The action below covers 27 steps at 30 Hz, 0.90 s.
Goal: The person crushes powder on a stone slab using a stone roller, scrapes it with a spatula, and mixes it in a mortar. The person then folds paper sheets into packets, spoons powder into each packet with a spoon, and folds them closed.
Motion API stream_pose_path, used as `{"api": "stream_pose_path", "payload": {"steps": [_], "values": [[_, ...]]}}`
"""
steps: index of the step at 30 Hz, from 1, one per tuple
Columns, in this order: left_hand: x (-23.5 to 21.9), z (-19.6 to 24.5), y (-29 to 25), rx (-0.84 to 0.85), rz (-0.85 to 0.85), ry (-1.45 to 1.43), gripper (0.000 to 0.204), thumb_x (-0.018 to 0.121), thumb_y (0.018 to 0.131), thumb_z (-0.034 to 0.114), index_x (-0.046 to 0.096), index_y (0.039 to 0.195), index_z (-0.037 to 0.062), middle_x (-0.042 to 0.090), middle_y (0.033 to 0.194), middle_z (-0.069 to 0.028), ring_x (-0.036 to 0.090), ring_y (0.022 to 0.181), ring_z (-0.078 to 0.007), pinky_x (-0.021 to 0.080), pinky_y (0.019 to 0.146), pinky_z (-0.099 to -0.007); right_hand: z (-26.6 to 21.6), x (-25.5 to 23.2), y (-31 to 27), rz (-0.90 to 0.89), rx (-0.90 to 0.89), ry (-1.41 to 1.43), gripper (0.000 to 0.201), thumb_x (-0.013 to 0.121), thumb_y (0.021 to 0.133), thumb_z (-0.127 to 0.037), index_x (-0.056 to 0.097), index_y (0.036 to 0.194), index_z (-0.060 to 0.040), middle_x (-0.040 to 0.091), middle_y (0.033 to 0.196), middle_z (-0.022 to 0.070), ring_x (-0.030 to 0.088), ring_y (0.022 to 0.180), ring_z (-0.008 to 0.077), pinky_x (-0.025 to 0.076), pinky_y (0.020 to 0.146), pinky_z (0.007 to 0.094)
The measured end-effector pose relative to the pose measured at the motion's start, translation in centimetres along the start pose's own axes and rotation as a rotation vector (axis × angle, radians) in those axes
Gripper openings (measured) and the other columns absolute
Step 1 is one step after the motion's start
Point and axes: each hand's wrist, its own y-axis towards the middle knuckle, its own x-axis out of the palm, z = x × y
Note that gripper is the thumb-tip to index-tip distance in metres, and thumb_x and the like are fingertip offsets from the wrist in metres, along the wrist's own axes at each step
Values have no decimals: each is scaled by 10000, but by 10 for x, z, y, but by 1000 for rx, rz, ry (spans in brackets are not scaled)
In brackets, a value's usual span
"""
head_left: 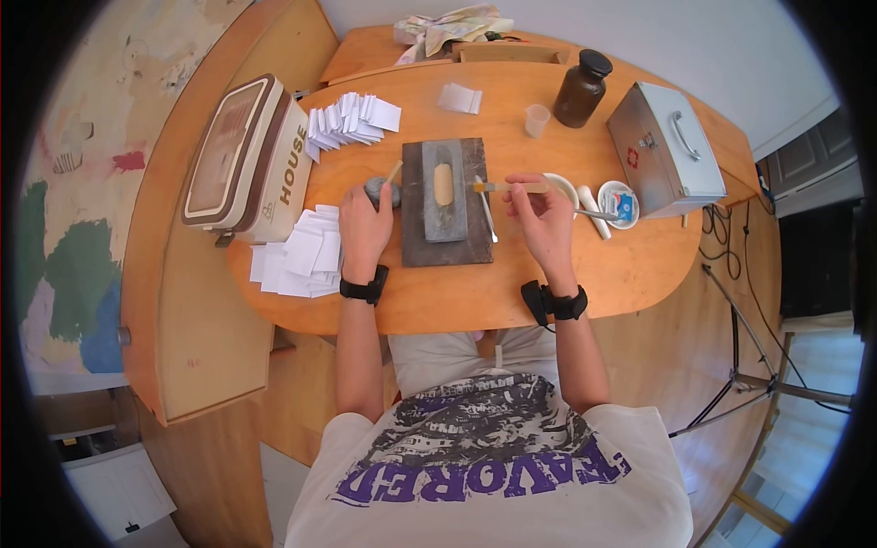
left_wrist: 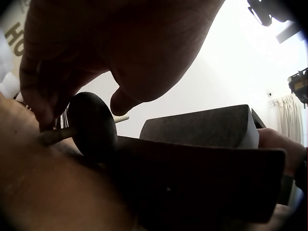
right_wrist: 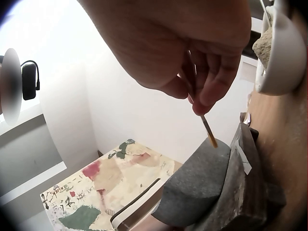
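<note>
A dark grinding wheel [left_wrist: 91, 125] with a wooden axle stands on the table, left of the board. My left hand [head_left: 367, 228] holds it, fingertips at one end of the axle and thumb by the disc. A grey boat-shaped trough [head_left: 445, 224] lies lengthwise on a dark board [head_left: 416, 247], tan powder [head_left: 443, 184] inside. My right hand [head_left: 545, 224] pinches a flat brush [head_left: 498, 186] between thumb and fingers. The yellowish bristles [right_wrist: 213, 143] point toward the trough, overlapping its end in the right wrist view. A thin white strip [head_left: 487, 215] lies along the board's right edge.
White paper packets [head_left: 306, 251] lie at left, with more [head_left: 352, 121] behind beside a HOUSE box [head_left: 247, 164]. To the right are a white bowl [right_wrist: 284, 57], pestle [head_left: 596, 219], small dish [head_left: 614, 196] and metal case [head_left: 671, 151]. A brown jar [head_left: 580, 91] and plastic cup [head_left: 536, 120] stand behind.
</note>
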Motion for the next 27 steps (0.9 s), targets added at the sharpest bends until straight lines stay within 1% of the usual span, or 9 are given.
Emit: {"api": "stream_pose_path", "payload": {"steps": [2, 7, 11, 13, 16, 17, 19, 22, 27], "values": [[2, -3, -1, -15, -13, 9, 493, 698, 1114, 369, 692, 1113, -123, 722, 1102, -359, 685, 1073, -543, 549, 937, -589, 1, 1, 0, -7, -8, -19, 217, 717, 1147, -149, 787, 1290, -2, 792, 996, 44, 711, 825, 87, 581, 759, 247], [-3, 7, -10, 128, 318, 109, 400, 728, 1096, 266, 704, 1270, -94, 720, 1165, -251, 655, 1137, -445, 528, 1009, -540, -4, 3, -3, -16, -31, -41, 213, 719, 1143, -141, 791, 1282, 3, 804, 1014, 62, 723, 845, 88, 584, 773, 243], [-34, 57, -27, 198, 315, -174, 278, 760, 1056, 138, 733, 1273, -34, 713, 1078, -156, 673, 984, -329, 557, 888, -445, -23, 9, -10, 60, -115, -157, 192, 721, 1141, -127, 802, 1260, 0, 804, 1002, 63, 733, 837, 99, 593, 769, 257], [-38, 80, -37, 261, 78, -518, 250, 769, 1013, 32, 765, 1263, 25, 695, 1016, -71, 632, 825, -193, 517, 730, -337, -33, 15, -12, 50, -310, -261, 176, 728, 1134, -111, 808, 1246, -2, 812, 1004, 69, 747, 828, 122, 599, 757, 273], [-29, 90, -37, 391, 15, -577, 231, 761, 1016, 20, 782, 1246, 36, 689, 980, -33, 578, 727, -126, 459, 641, -291, -35, 21, -9, 28, -430, -348, 176, 748, 1105, -78, 808, 1256, -12, 822, 1026, 95, 770, 810, 163, 600, 726, 291], [-28, 92, -36, 385, -2, -610, 240, 748, 1026, 17, 782, 1263, 29, 695, 985, -30, 563, 730, -119, 457, 652, -288, -36, 23, -8, 22, -434, -348, 176, 748, 1105, -78, 808, 1256, -12, 822, 1026, 95, 770, 810, 163, 600, 726, 291], [-20, 85, -32, 343, 16, -678, 234, 744, 1037, 23, 784, 1268, 27, 701, 981, -23, 571, 737, -108, 458, 655, -278, -36, 23, -6, 8, -441, -414, 187, 769, 1021, -18, 787, 1206, -34, 776, 1014, 129, 748, 787, 301, 595, 718, 377], [-18, 78, -30, 267, 63, -751, 225, 735, 1058, 38, 788, 1277, 25, 715, 977, -11, 589, 755, -87, 460, 662, -255, -17, 14, -2, -126, -518, -637, 264, 773, 1020, -13, 801, 1282, -27, 802, 1078, 144, 771, 876, 335, 611, 799, 383], [-20, 58, -29, 185, 121, -760, 217, 717, 1090, 66, 792, 1289, 21, 740, 990, -9, 629, 793, -72, 473, 674, -233, -7, 16, -18, -208, -535, -640, 335, 755, 977, 2, 789, 1309, -28, 757, 1135, 139, 731, 1020, 365, 600, 873, 455]]}}
